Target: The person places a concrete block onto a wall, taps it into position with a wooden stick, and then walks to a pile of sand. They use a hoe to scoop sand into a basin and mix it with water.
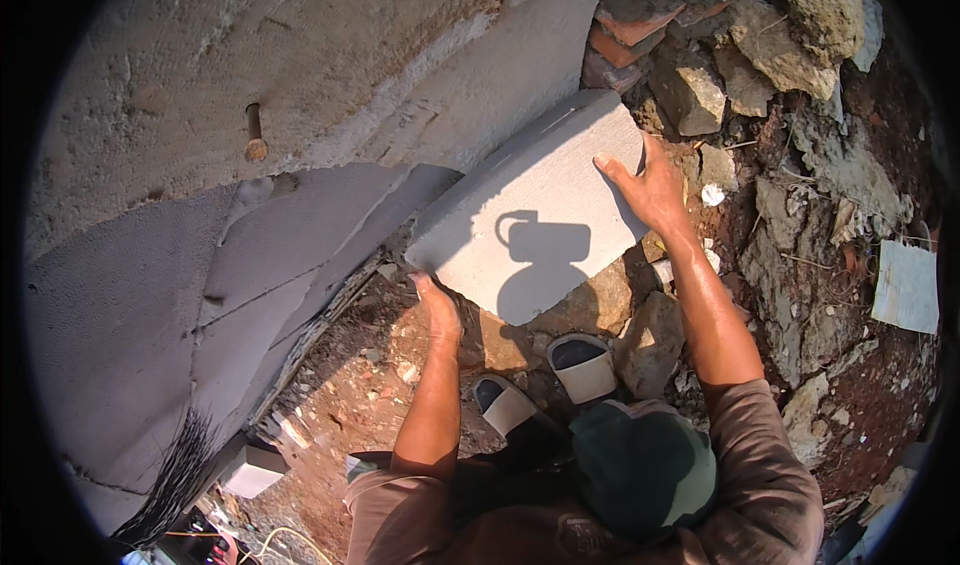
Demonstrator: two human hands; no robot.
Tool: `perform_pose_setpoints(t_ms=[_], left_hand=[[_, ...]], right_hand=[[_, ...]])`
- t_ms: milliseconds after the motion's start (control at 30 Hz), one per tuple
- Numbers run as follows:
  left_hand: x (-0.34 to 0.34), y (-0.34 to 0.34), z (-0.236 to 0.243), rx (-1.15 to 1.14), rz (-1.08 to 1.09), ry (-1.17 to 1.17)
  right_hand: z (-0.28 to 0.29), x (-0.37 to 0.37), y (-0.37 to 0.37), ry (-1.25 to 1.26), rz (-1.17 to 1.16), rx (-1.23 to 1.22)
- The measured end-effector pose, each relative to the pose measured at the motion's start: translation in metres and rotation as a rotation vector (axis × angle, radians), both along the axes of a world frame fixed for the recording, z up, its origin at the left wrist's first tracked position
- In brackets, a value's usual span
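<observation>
Gripping from two sides, both hands are closed on one pale grey block. By the left hand (438, 310), at half past seven from the block's middle, the lower left corner is held; the thumb is laid against the edge and the other fingers are mostly hidden. By the right hand (655, 193), at half past two, the right end is clasped, with the thumb pressed flat on the upper face and the fingers wrapped over the edge. Both bare forearms are brought up from six o'clock, the left one nearly upright, the right one slanted toward eleven.

The block (585, 190) is held tilted, its long side run from eight toward one o'clock. Its broad face is matt, fine-pored and sunlit, crossed by a dark, hard-edged shadow; its lower edge is slightly chipped.

At ten o'clock a rough concrete ledge (200, 65) is seen, pierced by a rusty nail (256, 137), above a smooth grey wall (120, 305). At one o'clock red bricks (628, 47) are stacked, and at two broken rocks (692, 95) are heaped. At six, pale slippers (580, 370) are worn on the ground. At half past seven a white box-shaped piece (253, 472) is set; whether it is hollow cannot be told. Beside it, dark bristles (180, 480) are bunched.
</observation>
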State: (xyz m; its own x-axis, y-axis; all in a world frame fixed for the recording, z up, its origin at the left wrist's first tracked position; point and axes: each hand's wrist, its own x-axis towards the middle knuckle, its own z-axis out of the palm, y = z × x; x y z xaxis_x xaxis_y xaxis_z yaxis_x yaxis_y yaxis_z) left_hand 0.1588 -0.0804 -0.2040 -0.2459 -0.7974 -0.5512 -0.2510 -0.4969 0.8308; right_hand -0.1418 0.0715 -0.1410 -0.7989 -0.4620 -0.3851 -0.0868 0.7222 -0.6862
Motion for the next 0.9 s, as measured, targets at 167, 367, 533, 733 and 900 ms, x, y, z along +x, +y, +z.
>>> perform_pose_setpoints(t_ms=[167,367,533,733,900], left_hand=[[-0.032,0.000,0.003,-0.021,-0.004,-0.007],[-0.052,0.008,0.046,-0.500,-0.107,-0.428],[-0.059,0.046,0.079,-1.102,-0.758,-0.730],[-0.093,0.059,0.067,-1.111,-0.914,-0.738],[-0.099,0.062,0.076,-1.105,-0.914,-0.736]], right_hand=[[-0.011,0.007,-0.007,0.097,0.030,0.003],[-0.007,0.006,0.026,0.231,0.052,0.129],[0.025,0.061,0.179,0.309,0.058,0.344],[0.011,0.122,0.273,0.198,0.204,0.608],[0.028,0.118,0.278,0.032,0.074,0.392]])
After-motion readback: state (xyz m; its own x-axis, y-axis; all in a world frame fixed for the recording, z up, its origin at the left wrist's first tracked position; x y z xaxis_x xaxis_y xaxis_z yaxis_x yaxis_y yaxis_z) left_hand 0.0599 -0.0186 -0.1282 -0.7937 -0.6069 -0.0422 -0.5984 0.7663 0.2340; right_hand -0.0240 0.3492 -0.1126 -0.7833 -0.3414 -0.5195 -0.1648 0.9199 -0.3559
